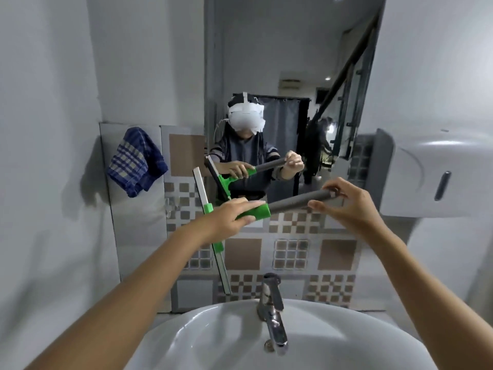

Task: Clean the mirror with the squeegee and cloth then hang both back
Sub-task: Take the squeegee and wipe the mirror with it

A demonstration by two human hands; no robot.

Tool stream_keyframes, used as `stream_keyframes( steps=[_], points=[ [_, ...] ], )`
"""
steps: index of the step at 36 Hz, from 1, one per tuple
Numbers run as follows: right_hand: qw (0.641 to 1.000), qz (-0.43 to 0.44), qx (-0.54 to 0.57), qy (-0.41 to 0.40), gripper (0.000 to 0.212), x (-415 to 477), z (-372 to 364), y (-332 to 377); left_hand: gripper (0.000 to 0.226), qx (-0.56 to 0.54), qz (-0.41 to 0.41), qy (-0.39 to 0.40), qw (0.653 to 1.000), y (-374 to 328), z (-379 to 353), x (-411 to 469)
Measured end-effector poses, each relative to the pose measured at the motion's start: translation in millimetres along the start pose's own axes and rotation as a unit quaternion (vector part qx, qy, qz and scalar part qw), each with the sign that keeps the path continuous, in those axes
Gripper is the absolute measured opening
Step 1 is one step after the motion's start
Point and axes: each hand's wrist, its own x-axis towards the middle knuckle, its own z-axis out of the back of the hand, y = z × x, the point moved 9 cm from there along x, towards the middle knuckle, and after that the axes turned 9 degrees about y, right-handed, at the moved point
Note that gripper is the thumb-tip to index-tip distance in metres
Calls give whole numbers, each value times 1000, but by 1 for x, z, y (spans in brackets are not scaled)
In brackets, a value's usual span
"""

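I hold a green squeegee (293,204) with a grey foam handle in front of the tiled wall, below the mirror (288,76). My left hand (229,214) grips the green neck near the blade. My right hand (344,201) pinches the far end of the grey handle with its fingertips. The long blade (205,196) runs steeply from upper left down toward the sink. A blue checked cloth (136,161) hangs on the wall at the left, apart from both hands. The mirror reflects me holding the squeegee.
A white sink (186,340) with a chrome tap (272,303) lies directly below my arms. A white paper dispenser (437,172) juts from the right wall. A small hook (170,206) sits on the tiles under the cloth.
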Motion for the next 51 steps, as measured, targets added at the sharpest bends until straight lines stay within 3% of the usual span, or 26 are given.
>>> stream_keyframes(
  steps=[6,16,24,32,40,45,51],
  points=[
    [987,40,-126,90,18,-10,-3,3,44,41,-20,16,999,-18,-3,23],
    [966,48,-198,160,30,-13,-26,4,44,80,-43,34,995,-31,-8,47],
    [961,83,-222,143,30,0,-37,21,43,90,-70,6,993,-40,1,56],
    [961,120,-240,67,28,10,-37,30,41,103,-86,-27,991,-47,17,56],
    [953,160,-253,-36,28,50,3,54,39,114,-151,-191,963,-66,77,61],
    [943,193,-259,-81,35,93,43,78,41,172,-170,-317,917,-90,134,66],
    [937,224,-243,-116,35,141,92,112,50,190,-102,-481,850,-80,214,50]
  ],
)
